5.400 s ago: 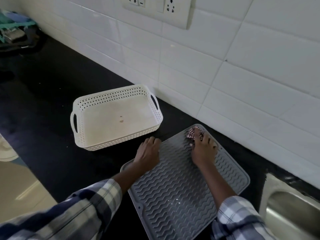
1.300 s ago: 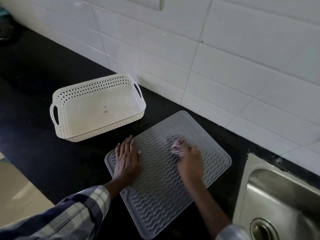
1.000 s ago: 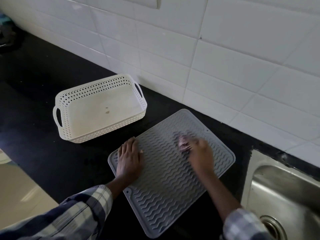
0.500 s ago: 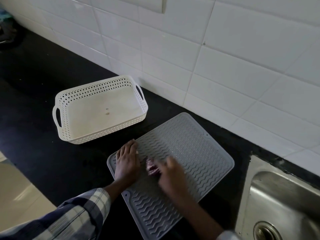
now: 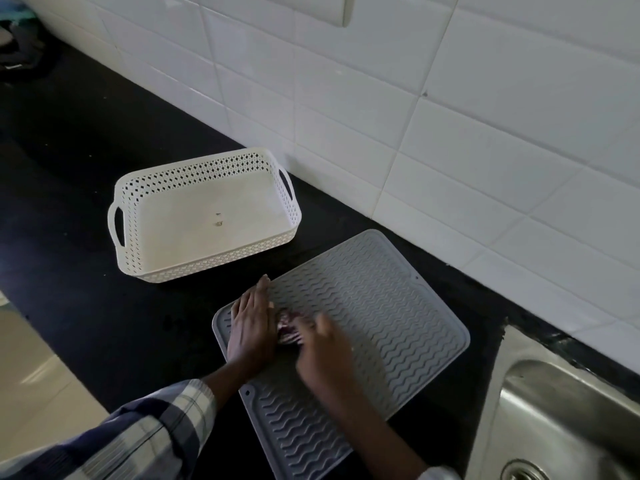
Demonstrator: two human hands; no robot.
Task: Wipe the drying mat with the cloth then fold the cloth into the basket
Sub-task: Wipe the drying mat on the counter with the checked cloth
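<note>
A grey drying mat with wavy ridges lies on the black counter. My left hand lies flat on the mat's left edge, fingers together, holding nothing. My right hand is blurred with motion and presses a small bunched red-and-white cloth onto the mat, right against my left hand. Most of the cloth is hidden under my fingers. A white perforated basket with two handles stands to the upper left of the mat, with only a few specks inside.
A white tiled wall runs behind the counter. A steel sink sits at the lower right beside the mat. The black counter stretches left, with dark items in the far corner. The counter's front edge drops off at lower left.
My right hand has swept the cloth across the mat from its far right part to the left, up against my left hand. My left hand has stayed on the mat's left edge.
</note>
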